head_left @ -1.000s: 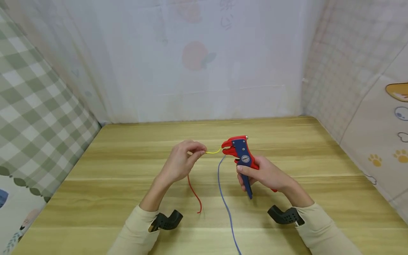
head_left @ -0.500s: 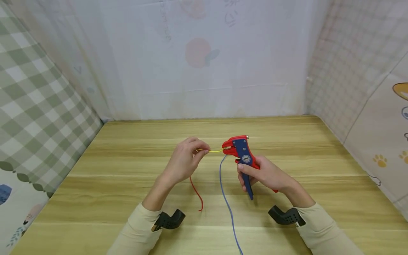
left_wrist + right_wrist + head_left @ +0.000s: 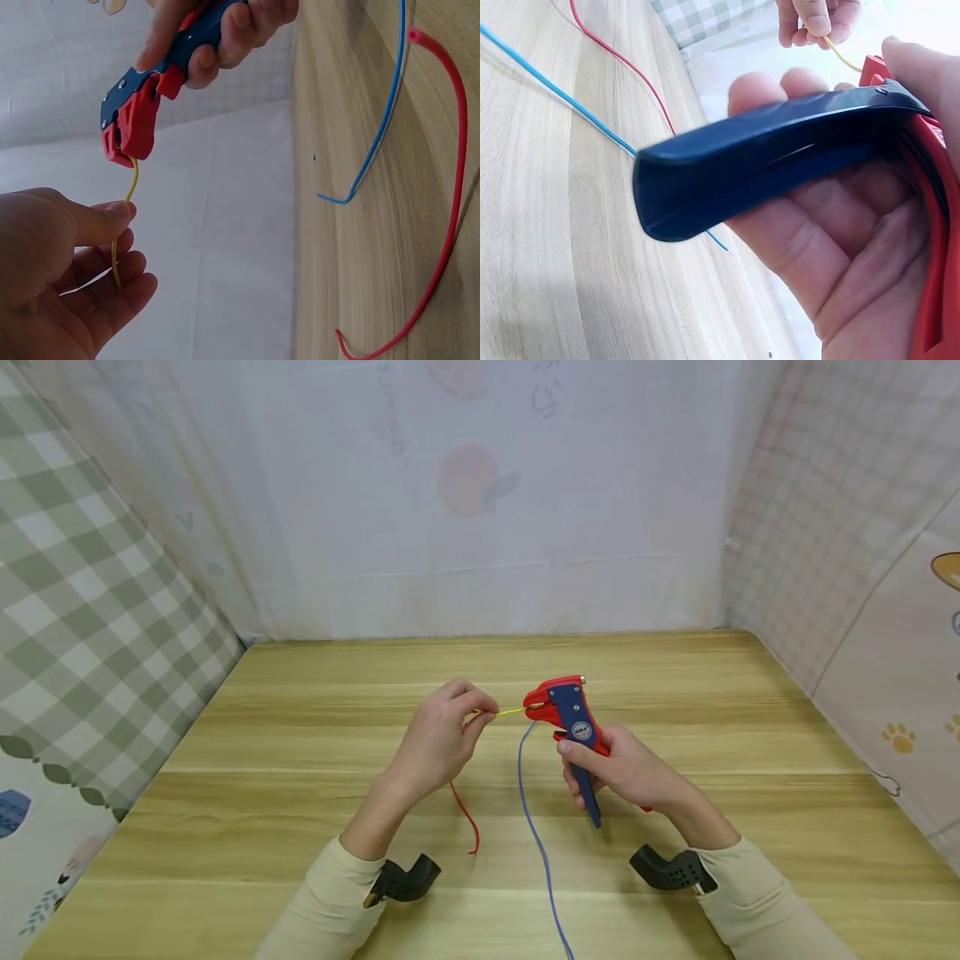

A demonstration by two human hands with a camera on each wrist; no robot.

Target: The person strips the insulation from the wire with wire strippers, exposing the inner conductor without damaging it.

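Note:
A short yellow wire (image 3: 133, 182) is pinched between thumb and fingers of my left hand (image 3: 438, 735). Its far end runs into the mouth of a red and blue wire stripper (image 3: 581, 714), whose jaws look closed around it. My right hand (image 3: 626, 766) grips the stripper by its handles, thumb across the blue side, the tool's nose pointing left. In the right wrist view the blue handle (image 3: 765, 146) fills the middle, with fingers wrapped behind it. The wire's other end shows behind my left fingers in the left wrist view.
On the wooden table (image 3: 300, 827) lie a red wire (image 3: 467, 817), below my left hand, and a long blue wire (image 3: 538, 843) that curves toward the front edge. A white covered wall (image 3: 337, 527) stands behind, with a checked cloth (image 3: 90, 552) at the left.
The stripper's jaws, parted one second ago, have come together on the yellow wire. My left hand has shifted slightly right, and the wire between the hands is straighter.

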